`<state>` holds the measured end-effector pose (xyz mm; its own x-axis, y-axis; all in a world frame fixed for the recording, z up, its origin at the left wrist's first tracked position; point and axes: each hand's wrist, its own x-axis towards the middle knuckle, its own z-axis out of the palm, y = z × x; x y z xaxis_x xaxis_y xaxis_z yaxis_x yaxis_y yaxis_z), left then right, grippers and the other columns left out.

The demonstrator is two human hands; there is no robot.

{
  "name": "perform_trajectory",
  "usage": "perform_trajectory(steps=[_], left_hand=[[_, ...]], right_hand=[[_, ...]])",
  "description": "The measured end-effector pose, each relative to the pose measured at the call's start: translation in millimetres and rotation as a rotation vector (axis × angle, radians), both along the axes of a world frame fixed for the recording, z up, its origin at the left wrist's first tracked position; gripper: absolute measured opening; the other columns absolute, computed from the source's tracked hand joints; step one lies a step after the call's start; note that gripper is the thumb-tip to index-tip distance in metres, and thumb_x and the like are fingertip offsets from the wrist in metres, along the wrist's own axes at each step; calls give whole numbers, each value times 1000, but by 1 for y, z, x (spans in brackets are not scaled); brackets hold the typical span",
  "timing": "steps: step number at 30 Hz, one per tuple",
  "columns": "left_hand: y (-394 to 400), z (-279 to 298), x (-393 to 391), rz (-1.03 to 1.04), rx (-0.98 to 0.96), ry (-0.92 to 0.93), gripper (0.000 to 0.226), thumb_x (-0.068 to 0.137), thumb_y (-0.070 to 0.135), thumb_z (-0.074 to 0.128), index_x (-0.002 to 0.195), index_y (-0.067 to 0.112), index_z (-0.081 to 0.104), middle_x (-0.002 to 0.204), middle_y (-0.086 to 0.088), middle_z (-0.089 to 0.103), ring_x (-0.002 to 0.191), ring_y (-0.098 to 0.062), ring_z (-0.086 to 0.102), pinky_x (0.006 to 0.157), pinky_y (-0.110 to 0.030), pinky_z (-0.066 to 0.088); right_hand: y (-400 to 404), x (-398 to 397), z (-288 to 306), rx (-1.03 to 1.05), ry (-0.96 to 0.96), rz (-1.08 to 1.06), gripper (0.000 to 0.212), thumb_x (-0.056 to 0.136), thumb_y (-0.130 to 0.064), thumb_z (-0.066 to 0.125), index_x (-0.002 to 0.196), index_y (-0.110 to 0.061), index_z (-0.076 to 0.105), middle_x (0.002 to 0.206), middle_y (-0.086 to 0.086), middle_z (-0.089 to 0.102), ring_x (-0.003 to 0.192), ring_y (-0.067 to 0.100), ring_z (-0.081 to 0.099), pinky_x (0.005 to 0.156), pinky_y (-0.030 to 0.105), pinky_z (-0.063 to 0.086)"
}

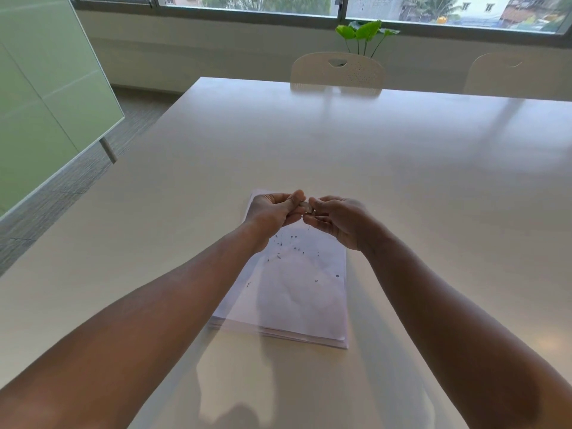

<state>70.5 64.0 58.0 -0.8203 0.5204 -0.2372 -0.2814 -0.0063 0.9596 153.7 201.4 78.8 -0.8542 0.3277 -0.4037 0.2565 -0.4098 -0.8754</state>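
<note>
A stack of white paper sheets [297,292] lies on the white table [402,181] in front of me. Several small dark specks [291,243] are scattered over the top sheet. Both hands hover above the far end of the stack. My left hand [272,212] and my right hand [337,218] meet fingertip to fingertip and pinch one small silvery object [307,207] between them. The fingers cover most of it, so what it is cannot be told.
Two white chairs [337,71] [513,74] stand at the table's far edge, with a green plant [365,35] behind them under the window. A green glass board [46,97] on a stand leans at the left, beside the table's left edge.
</note>
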Motion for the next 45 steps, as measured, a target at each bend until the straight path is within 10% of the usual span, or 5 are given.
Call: perform_trajectory(steps=[8, 16, 23, 31, 45], left_hand=[[2, 1, -1, 187, -39, 106, 29, 77, 34, 88, 92, 13, 74, 79, 4, 74, 63, -5, 66, 63, -18, 53], [5, -5, -4, 38, 5, -31, 22, 107, 20, 55, 122, 13, 69, 120, -6, 70, 94, -12, 73, 76, -22, 61], [6, -1, -2, 275, -259, 93, 41, 107, 45, 48, 105, 12, 73, 92, -6, 73, 56, -10, 60, 48, -15, 47], [5, 9, 0, 109, -317, 99, 48, 95, 67, 55, 91, 23, 73, 90, 6, 57, 86, -14, 51, 78, -33, 38], [3, -1, -9, -21, -10, -189, 15, 93, 7, 75, 107, 10, 76, 102, -9, 79, 97, -14, 76, 86, -19, 59]], right_hand=[[-5, -4, 3, 34, -16, -57, 26, 96, -8, 63, 110, 13, 60, 88, 17, 66, 63, 18, 71, 61, 22, 60], [-3, -2, 3, 47, -29, -55, 13, 94, 3, 62, 102, 13, 60, 96, 24, 68, 74, 24, 72, 68, 25, 61], [-5, -5, 8, 91, -36, -38, 10, 95, -2, 61, 96, 8, 62, 92, 20, 70, 70, 20, 72, 64, 22, 60], [-2, -5, 9, 90, -17, -56, 6, 94, -1, 63, 93, 5, 62, 95, 21, 69, 72, 21, 73, 67, 23, 60], [-2, 0, -1, 158, 36, -88, 20, 74, 9, 79, 91, 8, 68, 81, 16, 74, 78, 22, 75, 77, 24, 60]])
